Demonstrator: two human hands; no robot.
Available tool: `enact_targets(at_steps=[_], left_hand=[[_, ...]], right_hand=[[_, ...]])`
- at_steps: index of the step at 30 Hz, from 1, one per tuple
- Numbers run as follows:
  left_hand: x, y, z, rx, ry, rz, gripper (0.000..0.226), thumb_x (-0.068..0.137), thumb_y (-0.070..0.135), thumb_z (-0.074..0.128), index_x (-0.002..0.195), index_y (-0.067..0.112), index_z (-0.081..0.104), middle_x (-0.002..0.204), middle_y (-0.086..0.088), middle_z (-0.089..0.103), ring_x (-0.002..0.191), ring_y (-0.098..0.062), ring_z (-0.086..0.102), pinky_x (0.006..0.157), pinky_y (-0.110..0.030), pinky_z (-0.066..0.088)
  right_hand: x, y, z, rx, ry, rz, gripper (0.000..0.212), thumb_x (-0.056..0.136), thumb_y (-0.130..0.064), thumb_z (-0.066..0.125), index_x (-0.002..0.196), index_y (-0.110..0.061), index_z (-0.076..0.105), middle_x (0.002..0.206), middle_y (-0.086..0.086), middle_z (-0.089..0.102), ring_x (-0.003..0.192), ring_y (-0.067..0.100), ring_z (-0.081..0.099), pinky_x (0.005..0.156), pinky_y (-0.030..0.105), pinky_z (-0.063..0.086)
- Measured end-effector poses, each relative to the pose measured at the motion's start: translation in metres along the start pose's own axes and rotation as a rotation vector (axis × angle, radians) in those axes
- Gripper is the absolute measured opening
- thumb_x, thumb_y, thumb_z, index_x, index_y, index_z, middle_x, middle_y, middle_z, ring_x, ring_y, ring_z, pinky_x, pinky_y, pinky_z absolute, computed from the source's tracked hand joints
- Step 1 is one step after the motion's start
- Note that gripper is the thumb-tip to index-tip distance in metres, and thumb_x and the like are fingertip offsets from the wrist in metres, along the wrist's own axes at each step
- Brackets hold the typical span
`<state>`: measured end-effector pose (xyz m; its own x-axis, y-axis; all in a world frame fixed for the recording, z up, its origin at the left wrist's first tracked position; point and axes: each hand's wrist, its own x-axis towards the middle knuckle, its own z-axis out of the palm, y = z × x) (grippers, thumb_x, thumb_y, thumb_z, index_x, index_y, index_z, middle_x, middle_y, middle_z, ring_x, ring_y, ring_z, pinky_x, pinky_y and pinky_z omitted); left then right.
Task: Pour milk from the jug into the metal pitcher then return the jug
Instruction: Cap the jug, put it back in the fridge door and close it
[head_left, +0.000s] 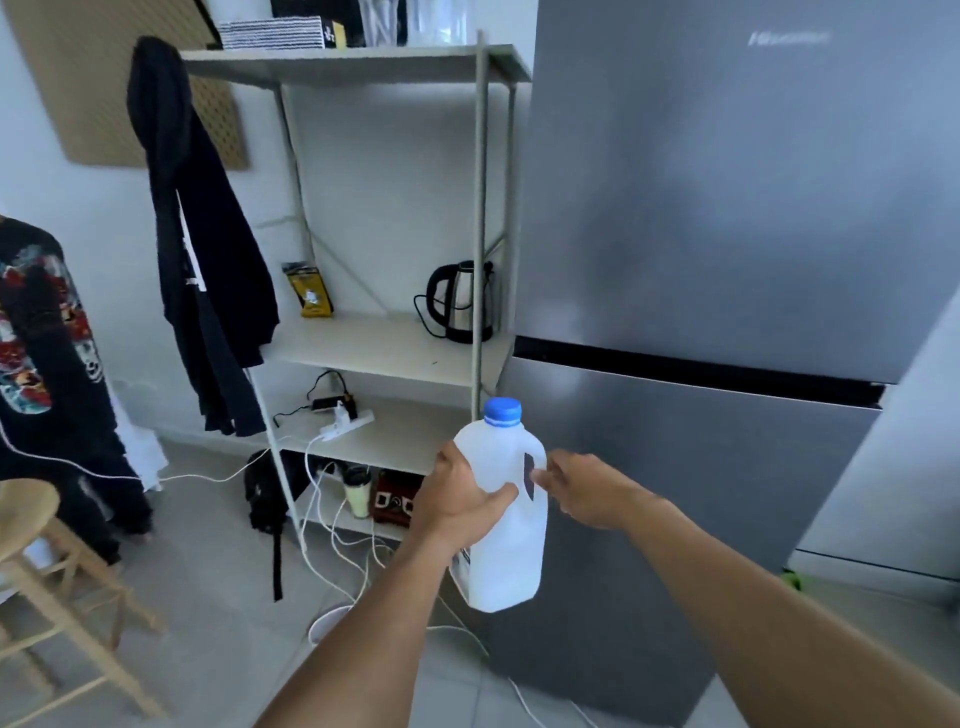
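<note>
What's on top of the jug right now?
A blue cap sits on the neck of the jug, covering its mouth. The white wall hides the milk level inside.

Lettering on fridge (727, 208) blurred, stool (31, 509) cut by left edge, jug (511, 545) label mostly hidden

1. Fridge (727, 208): a pale wordmark (787, 37) sits high on the upper door. It is blurred; it opens with a capital H and the rest cannot be read for sure.
2. Yellow packet (310, 293) on the middle shelf (395, 348): dark print, too small to read.
3. Jug (506, 519): a label (462, 569) low on its side, letters illegible.
4. Hanging black garment (197, 234): small white marks, unreadable.
</note>
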<state>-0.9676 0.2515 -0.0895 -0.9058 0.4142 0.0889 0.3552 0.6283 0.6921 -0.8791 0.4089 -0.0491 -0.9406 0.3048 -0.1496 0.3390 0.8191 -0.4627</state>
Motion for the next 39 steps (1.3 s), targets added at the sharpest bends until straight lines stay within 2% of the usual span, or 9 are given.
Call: enact_targets(at_steps=[6, 10, 14, 17, 20, 23, 29, 34, 39], left_hand=[[0.042, 0.001, -0.002, 0.052, 0.072, -0.045, 0.075, 0.076, 0.053, 0.065, 0.129, 0.009, 0.038, 0.126, -0.008, 0.054, 0.108, -0.034, 0.061, 0.084, -0.039, 0.051], [0.073, -0.003, -0.002, 0.101, 0.120, -0.059, 0.072, 0.077, 0.053, 0.066, 0.123, 0.006, 0.036, 0.124, -0.009, 0.054, 0.105, -0.035, 0.062, 0.078, -0.039, 0.051], [0.108, -0.006, 0.000, 0.170, 0.124, -0.069, 0.069, 0.078, 0.054, 0.066, 0.119, 0.007, 0.034, 0.121, -0.009, 0.057, 0.102, -0.034, 0.062, 0.073, -0.037, 0.050], [0.137, -0.003, 0.002, 0.183, 0.126, -0.087, 0.067, 0.076, 0.053, 0.066, 0.115, 0.008, 0.034, 0.115, -0.008, 0.058, 0.097, -0.033, 0.063, 0.076, -0.042, 0.054], [0.160, -0.001, 0.007, 0.174, 0.127, -0.102, 0.067, 0.076, 0.051, 0.067, 0.117, 0.008, 0.035, 0.113, -0.007, 0.057, 0.096, -0.033, 0.062, 0.077, -0.043, 0.055], [0.180, 0.000, 0.015, 0.154, 0.127, -0.113, 0.069, 0.076, 0.050, 0.068, 0.117, 0.008, 0.033, 0.112, -0.007, 0.057, 0.096, -0.033, 0.062, 0.078, -0.044, 0.055], [0.197, 0.000, 0.030, 0.174, 0.122, -0.133, 0.081, 0.080, 0.050, 0.067, 0.132, 0.003, 0.026, 0.124, -0.010, 0.056, 0.106, -0.035, 0.061, 0.072, -0.035, 0.045], [0.195, -0.006, 0.033, 0.182, 0.083, -0.152, 0.072, 0.079, 0.053, 0.066, 0.122, 0.006, 0.032, 0.122, -0.009, 0.056, 0.104, -0.035, 0.061, 0.072, -0.035, 0.044], [0.194, -0.014, 0.018, 0.178, 0.098, -0.101, 0.067, 0.078, 0.051, 0.067, 0.115, 0.005, 0.035, 0.114, -0.009, 0.059, 0.097, -0.035, 0.063, 0.072, -0.038, 0.051]], right_hand=[[0.035, 0.013, -0.014, -0.031, 0.237, 0.022, 0.035, 0.100, -0.040, 0.040, 0.116, -0.013, 0.055, 0.116, 0.005, 0.059, 0.102, 0.024, 0.058, 0.090, 0.040, 0.049], [0.078, 0.012, -0.014, -0.071, 0.312, 0.010, 0.045, 0.101, -0.033, 0.037, 0.139, -0.009, 0.039, 0.137, 0.007, 0.042, 0.124, 0.028, 0.047, 0.098, 0.044, 0.046], [0.124, 0.010, -0.014, -0.126, 0.341, -0.022, 0.052, 0.100, -0.028, 0.038, 0.147, -0.009, 0.026, 0.144, 0.007, 0.032, 0.132, 0.025, 0.036, 0.100, 0.040, 0.046], [0.156, 0.017, -0.018, -0.168, 0.371, -0.044, 0.054, 0.098, -0.025, 0.039, 0.148, -0.007, 0.025, 0.150, 0.009, 0.028, 0.139, 0.026, 0.028, 0.112, 0.038, 0.035], [0.185, 0.024, -0.020, -0.304, 0.407, -0.042, 0.059, 0.096, -0.025, 0.039, 0.149, -0.004, 0.023, 0.151, 0.015, 0.027, 0.143, 0.031, 0.017, 0.122, 0.041, 0.013], [0.206, 0.028, -0.021, -0.391, 0.444, -0.018, 0.059, 0.096, -0.027, 0.040, 0.149, -0.007, 0.023, 0.145, 0.016, 0.032, 0.139, 0.034, 0.023, 0.122, 0.045, 0.009], [0.218, 0.026, -0.012, -0.475, 0.550, -0.005, 0.054, 0.093, -0.025, 0.045, 0.144, -0.016, 0.029, 0.123, 0.017, 0.046, 0.111, 0.034, 0.046, 0.108, 0.044, 0.030], [0.219, 0.027, -0.011, -0.500, 0.575, -0.006, 0.051, 0.090, -0.021, 0.049, 0.138, -0.015, 0.036, 0.114, 0.018, 0.049, 0.101, 0.034, 0.050, 0.101, 0.043, 0.036], [0.211, 0.016, 0.000, -0.479, 0.673, 0.076, 0.044, 0.077, -0.020, 0.072, 0.117, -0.016, 0.053, 0.092, 0.013, 0.053, 0.080, 0.029, 0.052, 0.084, 0.041, 0.046]])
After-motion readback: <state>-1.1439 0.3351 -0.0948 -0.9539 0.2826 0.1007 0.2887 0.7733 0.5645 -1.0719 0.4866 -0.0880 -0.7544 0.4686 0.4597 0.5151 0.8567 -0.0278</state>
